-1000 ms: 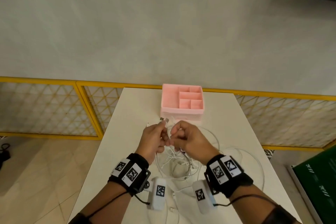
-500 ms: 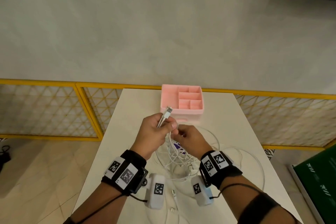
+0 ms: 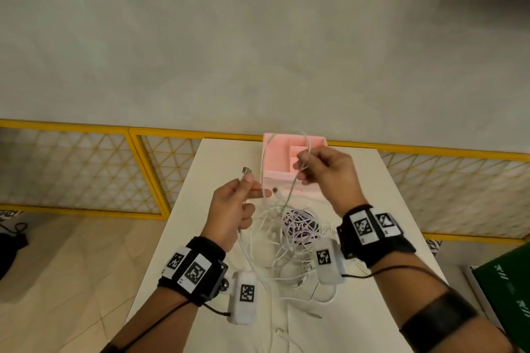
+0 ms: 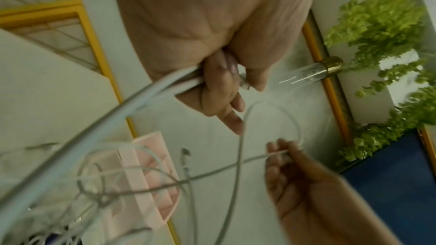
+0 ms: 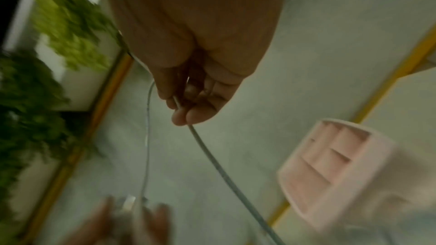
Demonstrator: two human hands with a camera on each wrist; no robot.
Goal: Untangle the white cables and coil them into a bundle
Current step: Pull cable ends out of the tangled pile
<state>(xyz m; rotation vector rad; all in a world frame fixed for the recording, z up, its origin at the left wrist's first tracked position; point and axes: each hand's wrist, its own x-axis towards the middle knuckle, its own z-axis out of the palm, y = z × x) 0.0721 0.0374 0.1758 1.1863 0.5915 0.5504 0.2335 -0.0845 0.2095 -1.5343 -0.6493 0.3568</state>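
Nearest, tangled heap of thin white cables [image 3: 286,241] lay on white table [image 3: 200,223]. Left hand [image 3: 232,209] pinched metal-tipped plug end [image 3: 246,172]; right hand [image 3: 327,172] pinched raised loop before pink plastic organiser box [image 3: 286,157]. Best: draw strand gently, anchoring plug.

No word, brand or number can be read anywhere in these views. The wrist bands [image 3: 195,269] and the small white camera units [image 3: 246,294] carry only black-and-white square code markers, not lettering. A green box [image 3: 507,281] at the right edge bears white marks that may be lettering, but they are cut off and too blurred to make out.
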